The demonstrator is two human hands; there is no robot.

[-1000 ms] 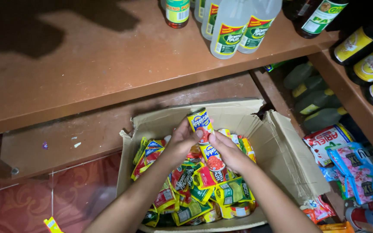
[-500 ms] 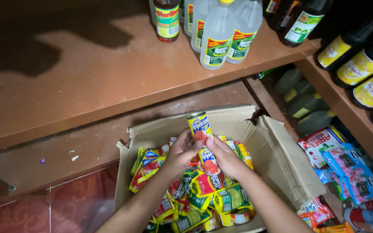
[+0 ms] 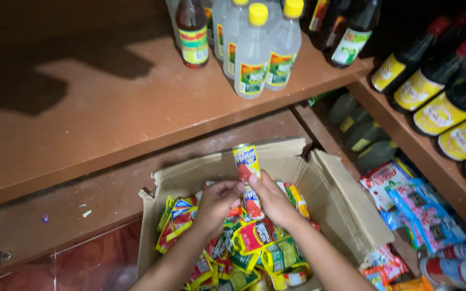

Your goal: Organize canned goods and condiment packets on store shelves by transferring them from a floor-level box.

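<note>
Both hands over open cardboard box [image 3: 346, 215] of sachets. Right hand [image 3: 273, 202] pinches strip of sachets [image 3: 247, 172] – long axis upright, top sachet above box rim. Left hand [image 3: 217, 205] curled just beside strip's lower part – whether it's pressed on strip, cannot tell.

Sachet strip [image 3: 247, 173] held upright over the cardboard box [image 3: 330, 194].
Yellow-red-blue packets, top one above the box's back edge, rest trailing down w/ loose sachets inside.
</note>
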